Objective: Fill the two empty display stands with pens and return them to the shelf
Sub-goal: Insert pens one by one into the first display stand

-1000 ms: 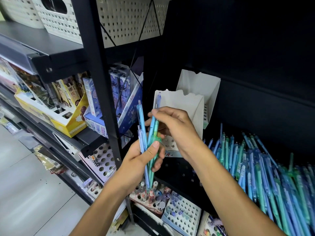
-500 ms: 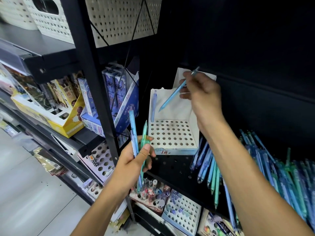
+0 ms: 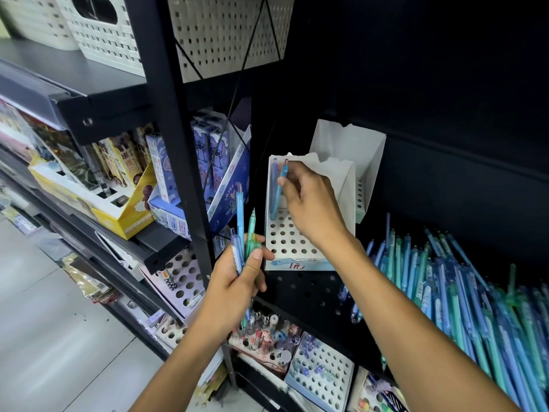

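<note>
Where baskets (image 3: 231, 34) sit, loose pens (image 3: 463, 292).

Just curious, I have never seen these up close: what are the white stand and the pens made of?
Stand: looks like thin matte white card; its top edge is ragged, as if torn, and the sides are folded. Pens: probably plastic, glossy and partly see-through blue and green barrels. The one in the right hand looks the same.

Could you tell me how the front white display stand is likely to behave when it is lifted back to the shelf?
The front display stand looks like thin folded card, so probably light and easily crushed. With only two pens standing at its left edge, it may tip that way. The pens sit loosely in holes and could slide out if tilted.
</note>
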{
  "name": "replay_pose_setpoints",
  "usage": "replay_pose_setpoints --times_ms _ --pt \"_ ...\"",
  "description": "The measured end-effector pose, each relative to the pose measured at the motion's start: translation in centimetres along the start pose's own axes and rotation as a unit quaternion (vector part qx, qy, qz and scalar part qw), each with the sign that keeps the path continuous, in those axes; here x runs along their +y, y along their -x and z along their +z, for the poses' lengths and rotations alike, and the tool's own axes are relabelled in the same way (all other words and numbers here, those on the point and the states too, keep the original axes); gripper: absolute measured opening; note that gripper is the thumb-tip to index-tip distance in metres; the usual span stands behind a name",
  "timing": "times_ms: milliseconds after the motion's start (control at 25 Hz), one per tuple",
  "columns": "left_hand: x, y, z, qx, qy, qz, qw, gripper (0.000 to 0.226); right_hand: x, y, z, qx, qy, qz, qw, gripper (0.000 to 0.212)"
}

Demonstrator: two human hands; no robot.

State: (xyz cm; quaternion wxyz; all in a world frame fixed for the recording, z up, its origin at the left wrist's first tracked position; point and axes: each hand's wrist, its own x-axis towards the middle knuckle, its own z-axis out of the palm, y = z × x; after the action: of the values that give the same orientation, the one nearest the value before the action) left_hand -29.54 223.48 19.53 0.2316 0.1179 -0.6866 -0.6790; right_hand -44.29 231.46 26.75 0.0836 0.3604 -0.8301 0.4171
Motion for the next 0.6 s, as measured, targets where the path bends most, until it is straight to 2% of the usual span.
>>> replay_pose_setpoints --times_ms 160,360,520,600 --pt "0.0 -0.3 0.1 -0.009 0.003 0.002 1.0 0.018 -0.3 1.0 0.6 0.022 0.012 -0.005 1.0 0.034" --pt "0.0 -0.5 0.2 -0.033 -0.005 0.009 0.999 0.022 -0.5 0.3 0.8 0.044 0.009 0.04 0.998 0.019" --pt "-0.1 -0.4 0.5 -0.039 -0.03 0.003 0.999 0.023 -0.7 0.3 1.8 0.044 0.071 0.059 0.995 0.019" --pt "-0.1 -0.2 0.6 -0.041 -0.035 0.002 0.999 0.024 -1.0 0.5 1.4 0.06 0.048 0.067 0.995 0.019"
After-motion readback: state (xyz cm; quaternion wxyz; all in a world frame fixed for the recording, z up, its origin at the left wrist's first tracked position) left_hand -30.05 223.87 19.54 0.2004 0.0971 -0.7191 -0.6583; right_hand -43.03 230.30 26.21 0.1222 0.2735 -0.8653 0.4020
